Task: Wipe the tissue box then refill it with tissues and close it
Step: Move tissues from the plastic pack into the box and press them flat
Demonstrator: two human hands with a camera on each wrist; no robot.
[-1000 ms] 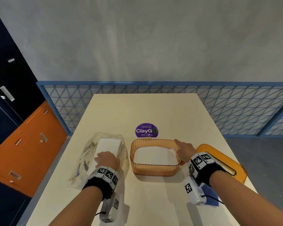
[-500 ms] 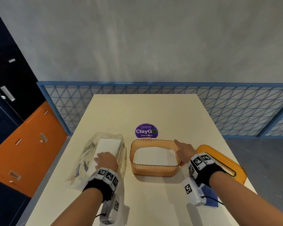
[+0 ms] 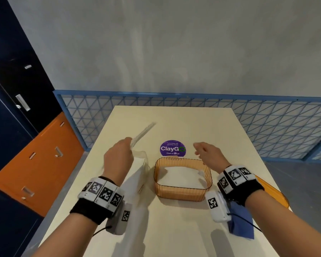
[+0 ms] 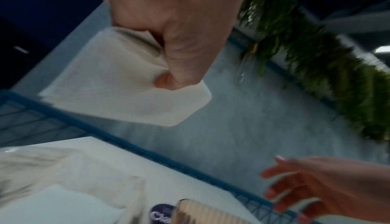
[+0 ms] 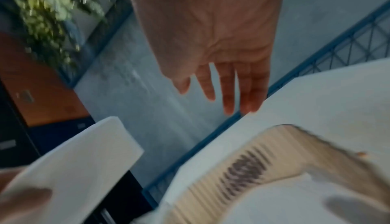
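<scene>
White tissues (image 4: 118,84), a folded stack, sit pinched in our left hand (image 3: 118,159); the left wrist view shows thumb and curled fingers closed on one edge of the stack, so that it juts forward and upward, clear of the table (image 3: 174,229). We judge that this edge hold is meant to keep the stack flat and together while it travels. A clear plastic wrapper (image 3: 139,180) trails below that hand, down to the tabletop; blur prevents us from saying whether the hand also holds it.

Our right hand (image 3: 208,154) holds nothing: its fingers are straight and spread, and it hovers above the far right corner of the tissue box (image 3: 183,179), apart from it. We take it as poised to receive or steady the stack.

The tissue box, amber and ribbed, stands uncovered on the table between our forearms, with white tissue already lying inside. Its lid (image 3: 274,191) lies just to the right, partly hidden by our right wrist, and a blue cloth (image 3: 239,223) rests on the table nearer to us. A purple sticker (image 3: 172,148) marks the table just beyond the box.

By our assessment, refilling is under way and closing is not yet done.
</scene>
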